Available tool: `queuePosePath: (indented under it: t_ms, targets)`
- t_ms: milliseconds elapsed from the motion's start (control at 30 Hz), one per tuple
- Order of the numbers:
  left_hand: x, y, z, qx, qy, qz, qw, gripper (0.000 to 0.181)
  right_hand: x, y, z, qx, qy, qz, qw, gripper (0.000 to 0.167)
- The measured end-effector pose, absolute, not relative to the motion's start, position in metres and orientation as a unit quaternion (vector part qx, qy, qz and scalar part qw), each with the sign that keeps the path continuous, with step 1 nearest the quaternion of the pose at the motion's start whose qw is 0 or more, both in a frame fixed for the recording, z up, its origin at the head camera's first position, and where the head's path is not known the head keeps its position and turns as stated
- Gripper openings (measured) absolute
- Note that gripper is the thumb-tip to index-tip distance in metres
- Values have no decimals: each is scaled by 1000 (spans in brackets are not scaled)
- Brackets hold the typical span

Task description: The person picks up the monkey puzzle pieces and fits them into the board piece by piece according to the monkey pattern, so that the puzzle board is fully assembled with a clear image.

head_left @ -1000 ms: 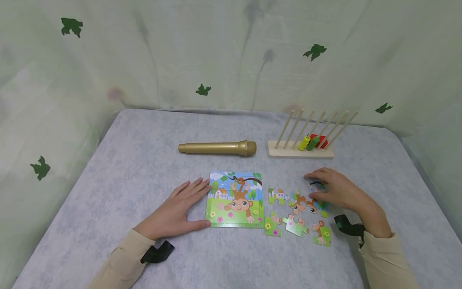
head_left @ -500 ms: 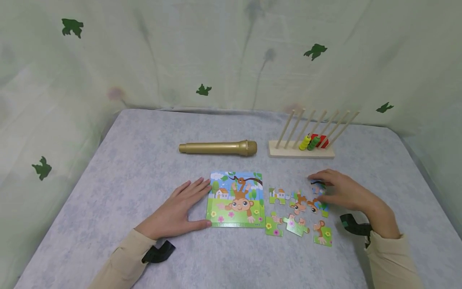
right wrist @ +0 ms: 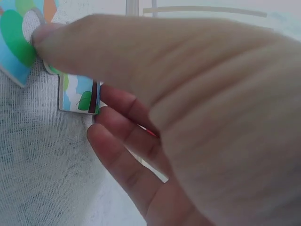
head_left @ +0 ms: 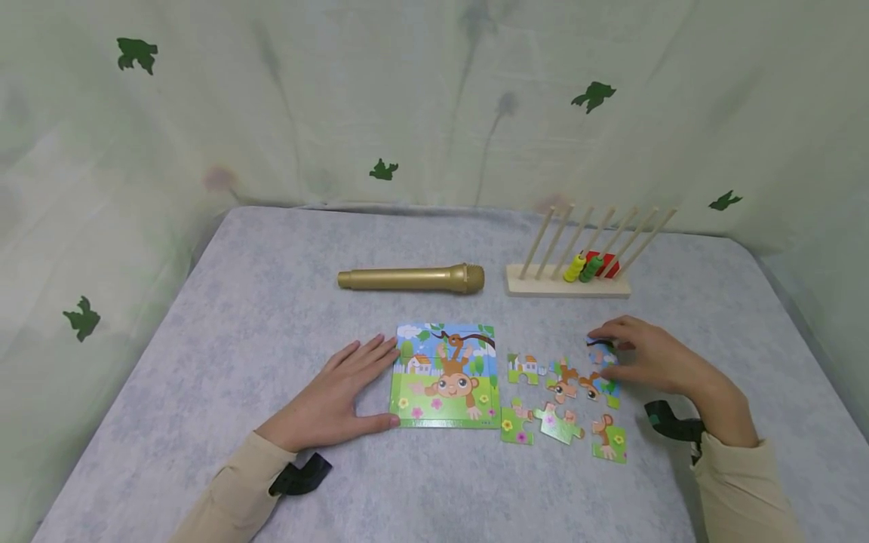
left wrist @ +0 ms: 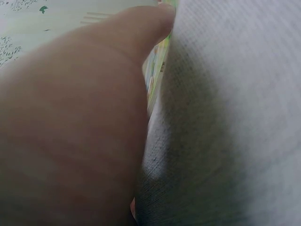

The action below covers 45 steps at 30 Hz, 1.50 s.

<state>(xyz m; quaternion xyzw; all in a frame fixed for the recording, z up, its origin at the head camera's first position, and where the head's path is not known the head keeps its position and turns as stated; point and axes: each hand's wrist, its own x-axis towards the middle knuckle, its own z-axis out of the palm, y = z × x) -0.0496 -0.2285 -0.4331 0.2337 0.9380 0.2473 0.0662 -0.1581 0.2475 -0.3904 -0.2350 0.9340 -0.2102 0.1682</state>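
A square monkey picture board (head_left: 444,392) lies flat in the head view. My left hand (head_left: 339,396) rests palm down along its left side, fingers spread, with fingertips and thumb at the edge. To the board's right lie several loose jigsaw pieces, among them a house piece (head_left: 523,367) and a flower piece (head_left: 517,426). My right hand (head_left: 655,358) is at the upper-right jigsaw piece (head_left: 600,350), which shows a branch. In the right wrist view, the thumb and the curled fingers (right wrist: 117,141) pinch this jigsaw piece (right wrist: 79,94) at its edges. The left wrist view mostly shows hand and cloth.
Behind the board lies a gold toy microphone (head_left: 410,278). A wooden peg rack (head_left: 536,286) with yellow, green and red beads stands at the back right. Pale curtains with green bird shapes (head_left: 594,94) enclose the grey cloth-covered table (head_left: 271,256).
My right hand has shifted slightly to the right, uncovering more of the branch piece. My left hand and the other jigsaw pieces stay in place.
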Motion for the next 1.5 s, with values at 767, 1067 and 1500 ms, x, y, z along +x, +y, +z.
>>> queuePosePath:
  t_ms: [767, 1067, 1500]
  targets:
    - [-50, -228, -436, 236, 936, 253, 63, 98, -159, 245, -391, -241, 941, -195, 133, 53]
    - [-49, -229, -436, 234, 937, 253, 65, 98, -157, 236, -387, -256, 941, -191, 116, 53]
    - [-50, -228, -435, 233, 937, 251, 63, 97, -161, 212, -379, -298, 931, -191, 85, 47]
